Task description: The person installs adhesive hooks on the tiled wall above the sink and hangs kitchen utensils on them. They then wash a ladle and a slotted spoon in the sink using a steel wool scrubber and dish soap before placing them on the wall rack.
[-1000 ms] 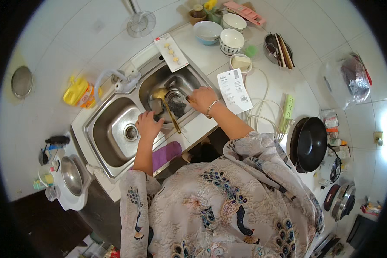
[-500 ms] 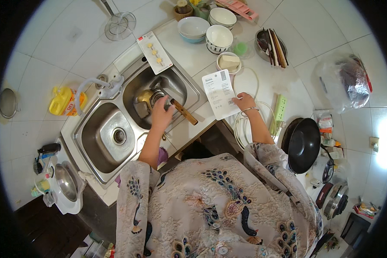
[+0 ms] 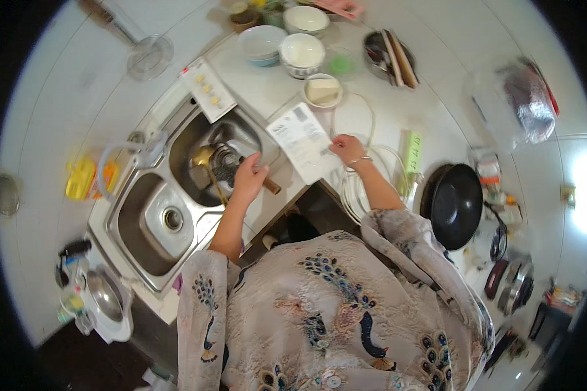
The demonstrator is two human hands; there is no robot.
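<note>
My left hand (image 3: 250, 176) is over the right sink basin's near edge, its fingers bent together. Whatever it may hold is hidden and blurred. A wooden handle (image 3: 272, 186) sticks out beside it across the basin's rim. Gold-coloured and dark metal utensils, including a gold ladle (image 3: 203, 156), lie in the basin. My right hand (image 3: 349, 150) is closed on the right edge of a white printed card package (image 3: 300, 140), which rests over the counter by the sink. A second white card (image 3: 207, 90) with several small yellowish hooks leans across the basin's far corner.
Bowls (image 3: 302, 52) and a small bowl with a pale block (image 3: 323, 91) stand at the back. Chopsticks lie in a metal bowl (image 3: 375, 55). A coiled white cable (image 3: 359, 189), green power strip (image 3: 412, 153) and black wok (image 3: 456, 205) are on the right. Yellow bottles (image 3: 81, 179) stand left.
The whole view has shifted and blurred. My left hand has moved right relative to the sink and now covers more of the wooden handle. My right hand keeps the card.
</note>
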